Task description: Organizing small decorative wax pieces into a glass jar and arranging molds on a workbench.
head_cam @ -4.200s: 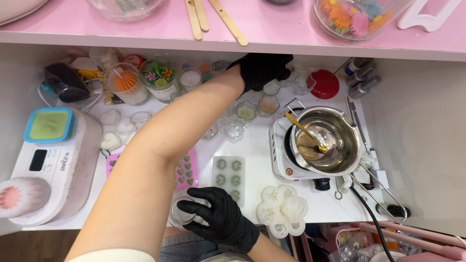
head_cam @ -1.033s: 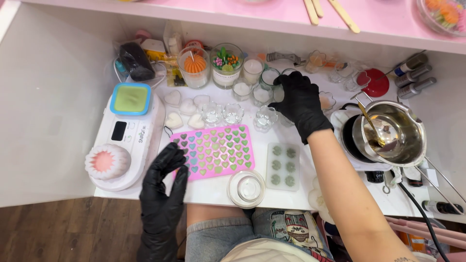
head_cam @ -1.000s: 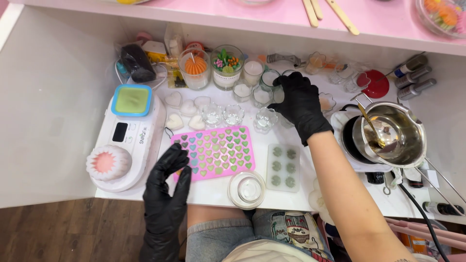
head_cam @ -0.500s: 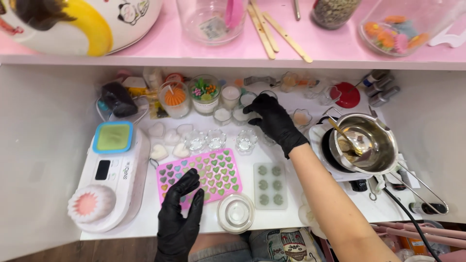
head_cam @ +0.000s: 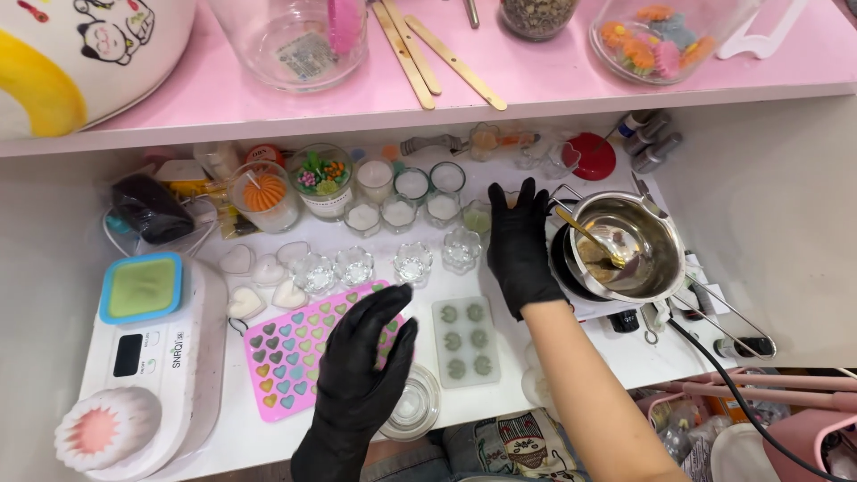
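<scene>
Overhead, the head view shows both black-gloved hands released, grasping nothing. Left hand (head_cam: 361,370) hovers flat over the near right corner of the pink heart mould (head_cam: 308,346), beside a small glass jar (head_cam: 412,403). Right hand (head_cam: 522,245) lies spread on the white tabletop (head_cam: 536,330) just left of the steel melting pot (head_cam: 625,245), fingers toward far small glass cups (head_cam: 420,210).

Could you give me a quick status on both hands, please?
Left hand open over pink heart mould. Right hand flat beside metal pot. Neither holds anything.
</scene>
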